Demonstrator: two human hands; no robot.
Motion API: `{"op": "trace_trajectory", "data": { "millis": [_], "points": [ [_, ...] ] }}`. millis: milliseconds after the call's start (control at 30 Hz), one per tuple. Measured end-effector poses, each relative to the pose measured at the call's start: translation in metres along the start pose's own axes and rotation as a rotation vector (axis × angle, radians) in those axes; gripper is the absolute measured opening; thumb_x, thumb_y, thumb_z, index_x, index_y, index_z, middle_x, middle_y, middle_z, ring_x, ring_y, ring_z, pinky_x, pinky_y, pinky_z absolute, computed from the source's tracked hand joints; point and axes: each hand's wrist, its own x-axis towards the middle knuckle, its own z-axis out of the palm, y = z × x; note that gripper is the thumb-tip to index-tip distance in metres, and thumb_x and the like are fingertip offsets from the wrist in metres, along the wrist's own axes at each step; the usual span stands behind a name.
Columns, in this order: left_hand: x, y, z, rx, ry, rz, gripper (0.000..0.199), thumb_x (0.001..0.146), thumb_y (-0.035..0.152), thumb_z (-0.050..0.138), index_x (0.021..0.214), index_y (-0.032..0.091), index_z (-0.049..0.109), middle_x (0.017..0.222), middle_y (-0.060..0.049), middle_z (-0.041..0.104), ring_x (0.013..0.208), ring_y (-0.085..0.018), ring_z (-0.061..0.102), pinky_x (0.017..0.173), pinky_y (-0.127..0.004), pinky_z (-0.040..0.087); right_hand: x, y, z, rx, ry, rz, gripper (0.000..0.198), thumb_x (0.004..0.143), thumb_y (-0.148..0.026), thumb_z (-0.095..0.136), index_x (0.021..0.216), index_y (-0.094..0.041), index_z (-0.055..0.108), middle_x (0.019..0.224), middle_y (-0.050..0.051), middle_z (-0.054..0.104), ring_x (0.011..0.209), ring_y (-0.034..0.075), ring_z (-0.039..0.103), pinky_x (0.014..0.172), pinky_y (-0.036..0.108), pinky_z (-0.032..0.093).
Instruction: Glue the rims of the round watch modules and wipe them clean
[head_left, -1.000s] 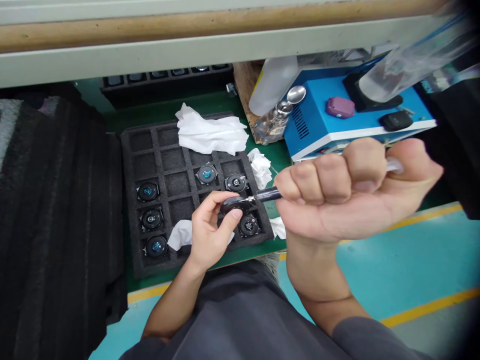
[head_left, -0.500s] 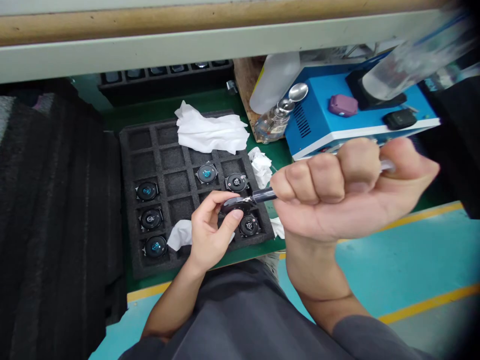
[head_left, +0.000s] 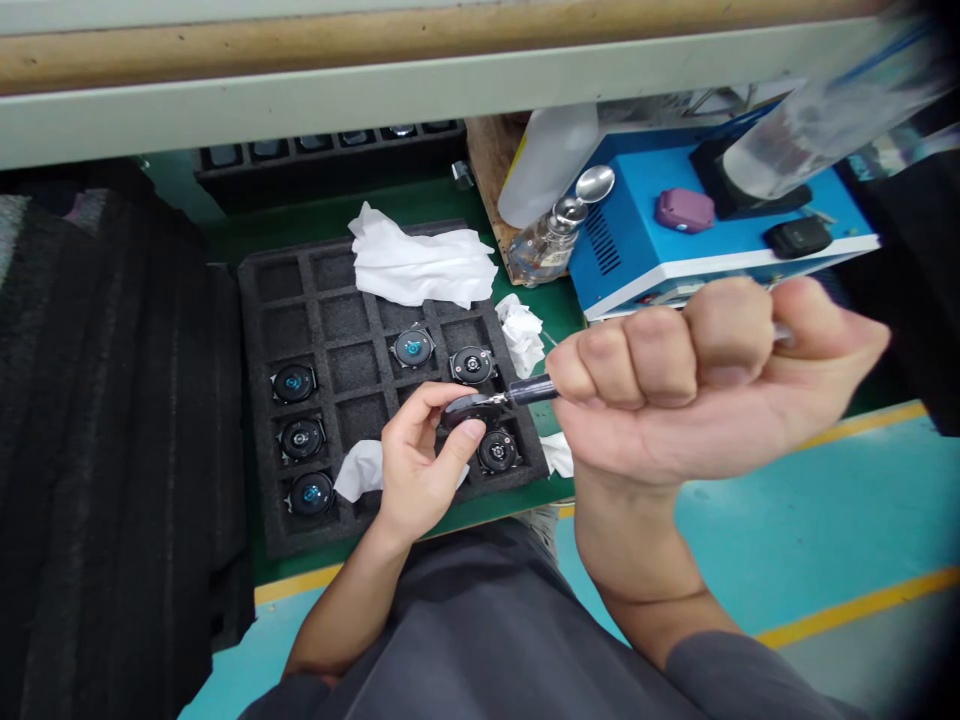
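Note:
My left hand (head_left: 420,455) pinches a round dark watch body (head_left: 469,409) between thumb and fingers, tilted edge-up over the foam tray. My right hand (head_left: 697,385) is wrapped in a fist around a pen-like tool (head_left: 531,389) with a dark barrel and a thin metal tip. That tip meets or nearly meets the watch's side edge; actual contact is too small to tell. Under both lies a black foam tray (head_left: 281,545) with square pockets. Several round watches, such as one with a lit blue dial (head_left: 413,348) and one back-up (head_left: 471,365), sit in it.
A white cloth (head_left: 424,262) covers the tray's far edge, and crumpled tissue (head_left: 520,335) lies at its right. A pump bottle (head_left: 551,240) stands near a blue machine (head_left: 630,235). Stacked black foam (head_left: 112,430) rises at left; a shelf edge (head_left: 420,75) crosses above.
My right hand has shifted slightly to the right with the tool, whose tip shows a little more. My left hand and the watch stay nearly still.

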Motion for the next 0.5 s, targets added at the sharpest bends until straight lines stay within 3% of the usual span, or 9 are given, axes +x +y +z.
{"op": "trace_trajectory", "data": {
  "millis": [200, 400, 500],
  "points": [
    [0.0, 0.0, 0.0, 0.003, 0.009, -0.02, 0.015, 0.087, 0.023, 0.078, 0.101, 0.021, 0.075, 0.092, -0.004, 0.073, 0.087, -0.016, 0.068, 0.082, -0.025, 0.055, -0.001, 0.002, 0.003, 0.013, 0.069, -0.022, 0.061, 0.083, -0.054, 0.064, 0.052, -0.022, 0.022, 0.039, -0.006, 0.019, 0.038, 0.012, 0.02, 0.045, 0.032, 0.024],
    [0.0, 0.0, 0.0, -0.011, 0.002, -0.01, 0.015, 0.087, 0.021, 0.077, 0.102, 0.022, 0.075, 0.093, -0.003, 0.073, 0.087, -0.014, 0.068, 0.083, -0.024, 0.055, -0.001, -0.001, 0.014, 0.028, 0.13, -0.036, 0.056, 0.093, -0.039, 0.053, 0.056, -0.022, 0.015, 0.043, -0.006, 0.017, 0.039, 0.01, 0.013, 0.044, 0.03, 0.023],
    [0.0, -0.001, 0.0, -0.013, 0.002, -0.008, 0.016, 0.087, 0.02, 0.077, 0.102, 0.022, 0.075, 0.093, -0.002, 0.073, 0.087, -0.013, 0.068, 0.083, -0.023, 0.054, -0.001, -0.001, 0.012, -0.021, 0.122, -0.049, 0.059, 0.093, -0.048, 0.053, 0.053, -0.023, 0.019, 0.041, -0.007, 0.014, 0.038, 0.01, 0.011, 0.043, 0.031, 0.022]
  ]
}}
